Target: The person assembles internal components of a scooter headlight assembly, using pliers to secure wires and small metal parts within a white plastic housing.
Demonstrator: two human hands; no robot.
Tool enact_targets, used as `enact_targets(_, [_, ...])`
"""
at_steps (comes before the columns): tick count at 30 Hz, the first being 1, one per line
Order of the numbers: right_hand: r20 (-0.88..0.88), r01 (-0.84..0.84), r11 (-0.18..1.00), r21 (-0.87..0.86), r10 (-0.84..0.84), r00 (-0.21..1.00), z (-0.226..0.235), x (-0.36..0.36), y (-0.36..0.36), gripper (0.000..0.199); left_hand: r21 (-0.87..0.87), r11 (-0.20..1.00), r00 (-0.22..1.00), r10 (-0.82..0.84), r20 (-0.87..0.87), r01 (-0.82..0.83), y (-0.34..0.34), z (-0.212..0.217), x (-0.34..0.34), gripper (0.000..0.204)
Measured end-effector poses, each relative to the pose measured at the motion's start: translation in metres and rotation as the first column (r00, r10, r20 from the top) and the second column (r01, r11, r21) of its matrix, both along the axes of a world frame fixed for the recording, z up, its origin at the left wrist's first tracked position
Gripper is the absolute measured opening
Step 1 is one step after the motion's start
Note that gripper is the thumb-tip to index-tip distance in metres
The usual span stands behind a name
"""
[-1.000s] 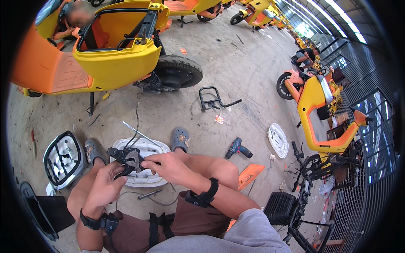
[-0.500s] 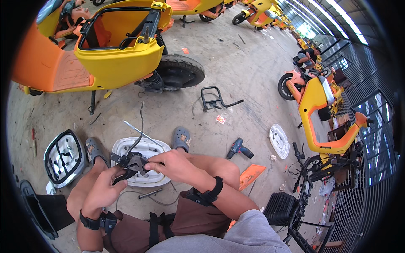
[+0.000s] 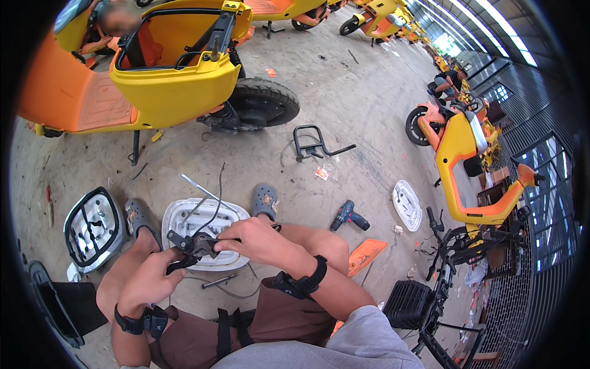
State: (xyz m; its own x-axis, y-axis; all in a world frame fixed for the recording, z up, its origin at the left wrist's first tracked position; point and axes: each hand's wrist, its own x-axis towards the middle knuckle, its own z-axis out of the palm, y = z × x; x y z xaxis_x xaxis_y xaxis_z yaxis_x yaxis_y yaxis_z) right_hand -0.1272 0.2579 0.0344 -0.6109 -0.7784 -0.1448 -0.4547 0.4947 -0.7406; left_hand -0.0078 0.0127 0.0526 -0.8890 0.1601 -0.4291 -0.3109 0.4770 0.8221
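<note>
Between my knees I hold a dark, mechanical-looking part (image 3: 200, 245) with a thin black cable (image 3: 219, 200) sticking up from it; its exact kind I cannot make out. My left hand (image 3: 150, 277) is closed around the black lever-like end on the near left side. From the other side my right hand (image 3: 249, 238) pinches the part's grey-black edge between thumb and fingers. Just below it on the floor lies a white plastic shell (image 3: 174, 216) with small bits in it, partly covered by my hands. A metal strip (image 3: 200, 186) rests across the shell's far side.
A cordless drill (image 3: 349, 216) lies to the right, near an orange panel (image 3: 367, 255). Ahead is a bent black metal frame (image 3: 307, 142). White covers (image 3: 407, 206) lie on the floor. A yellow-orange scooter (image 3: 178, 86) stands front left, a stripped frame (image 3: 439, 301) at right.
The held part has turned, and its cable now leans further right. My hands have barely shifted. A person's head has come into view behind the scooter at the upper left.
</note>
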Motion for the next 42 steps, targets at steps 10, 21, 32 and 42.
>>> enact_targets(10, [-0.057, -0.002, 0.999, 0.041, 0.004, 0.998, -0.003, 0.003, -0.007, 0.033, -0.081, 0.997, 1.000, -0.010, 0.011, 0.011, 0.001, 0.010, -0.002, 0.037])
enact_targets(21, [-0.113, 0.095, 0.991, -0.095, -0.106, 0.988, 0.001, 0.005, -0.002, 0.038, 0.052, 0.997, 0.994, 0.057, -0.089, -0.053, 0.003, 0.001, -0.005, 0.037])
enact_targets(32, [-0.220, 0.052, 0.997, -0.059, -0.064, 0.973, -0.006, 0.005, 0.020, 0.034, -0.124, 0.984, 0.991, -0.131, -0.018, 0.128, 0.012, 0.000, -0.011, 0.035])
enact_targets(42, [-0.194, -0.002, 0.997, 0.078, 0.017, 0.981, -0.013, 0.013, 0.015, 0.033, -0.107, 0.990, 0.993, -0.096, -0.069, 0.088, 0.016, -0.008, -0.009, 0.041])
